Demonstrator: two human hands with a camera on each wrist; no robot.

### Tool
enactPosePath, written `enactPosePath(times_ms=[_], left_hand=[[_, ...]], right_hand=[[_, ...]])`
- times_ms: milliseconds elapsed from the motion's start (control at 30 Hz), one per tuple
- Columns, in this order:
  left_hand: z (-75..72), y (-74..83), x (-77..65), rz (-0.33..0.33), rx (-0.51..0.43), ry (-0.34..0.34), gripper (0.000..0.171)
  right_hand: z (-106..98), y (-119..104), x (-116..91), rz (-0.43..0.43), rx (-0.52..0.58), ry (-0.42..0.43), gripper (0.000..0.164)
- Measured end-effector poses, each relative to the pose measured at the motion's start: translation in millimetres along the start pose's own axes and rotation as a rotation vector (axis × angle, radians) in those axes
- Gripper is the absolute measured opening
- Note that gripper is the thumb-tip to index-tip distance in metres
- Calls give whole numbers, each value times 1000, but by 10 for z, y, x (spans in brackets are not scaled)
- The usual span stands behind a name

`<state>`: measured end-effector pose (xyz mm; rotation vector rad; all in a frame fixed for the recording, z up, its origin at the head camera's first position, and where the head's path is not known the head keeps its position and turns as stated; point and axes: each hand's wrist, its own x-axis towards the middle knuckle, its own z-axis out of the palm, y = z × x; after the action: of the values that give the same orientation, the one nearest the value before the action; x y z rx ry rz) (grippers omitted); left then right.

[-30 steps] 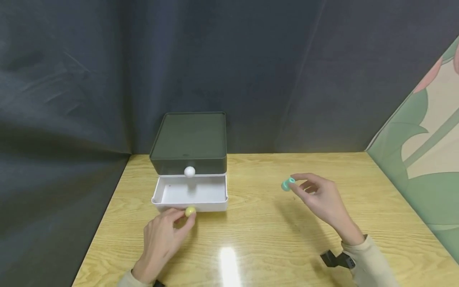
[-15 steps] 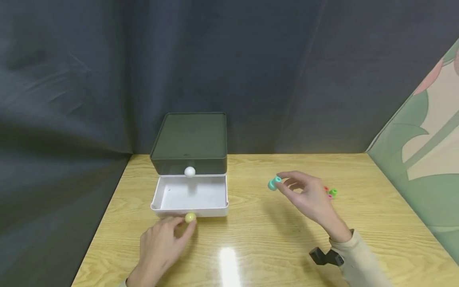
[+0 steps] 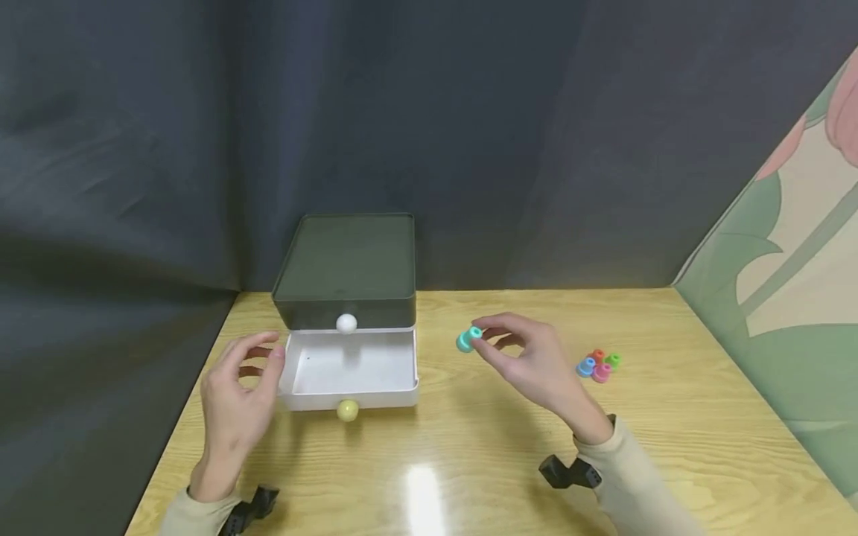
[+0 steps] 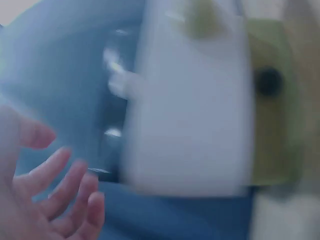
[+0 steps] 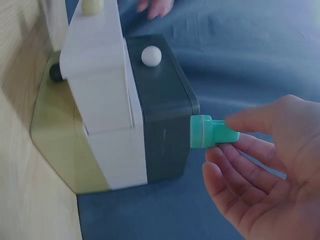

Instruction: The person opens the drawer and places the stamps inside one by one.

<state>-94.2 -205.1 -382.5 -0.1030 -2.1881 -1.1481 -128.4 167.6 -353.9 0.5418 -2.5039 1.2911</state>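
Observation:
My right hand [image 3: 536,365] pinches a teal peg [image 3: 468,339] with a wide base and a hollow stem, between thumb and fingertips. It hangs over the table, right of the drawer unit. In the right wrist view the teal peg [image 5: 212,132] overlaps the unit's dark top tier [image 5: 167,120]. My left hand [image 3: 237,394] is off the knob, fingers loosely bent with nothing between them, at the left end of the white drawer [image 3: 348,400]. That drawer is pulled out, its yellow knob [image 3: 347,410] facing me. Motion blurs the left wrist view, where the left hand [image 4: 55,195] is beside the drawer.
The dark top drawer with its white knob [image 3: 346,323] is pushed in. A yellow-green bottom tier [image 5: 65,135] with a dark knob shows in the right wrist view. Several small coloured pegs [image 3: 602,372] stand together on the wooden table [image 3: 496,476]. Dark cloth [image 3: 469,149] hangs behind.
The white drawer came out a little further. My left hand then let go of its yellow knob and moved left. My right hand carried the teal peg leftward, uncovering the small pegs.

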Motion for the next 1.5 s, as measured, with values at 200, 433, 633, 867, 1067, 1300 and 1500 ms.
enactPosePath(times_ms=[200, 433, 633, 867, 1067, 1300, 1500], left_hand=[[104, -361, -99, -151, 82, -107, 41], [137, -425, -222, -163, 75, -163, 44], [186, -460, -225, -116, 42, -154, 46], [190, -485, -266, -89, 54, -127, 46], [160, -491, -272, -87, 80, -118, 46], [163, -493, -272, -96, 75, -121, 46], [190, -518, -297, -105, 52, -104, 46]], right_hand=[[261, -135, 117, -6, 108, -75, 24], [627, -311, 238, 3, 226, -199, 21], [926, -382, 357, -17, 262, -284, 20], [1216, -424, 431, -45, 200, -346, 17], [1404, -473, 513, -49, 146, -413, 16], [1555, -550, 587, 32, 97, -452, 23], [1677, -550, 592, 62, 93, -484, 20]])
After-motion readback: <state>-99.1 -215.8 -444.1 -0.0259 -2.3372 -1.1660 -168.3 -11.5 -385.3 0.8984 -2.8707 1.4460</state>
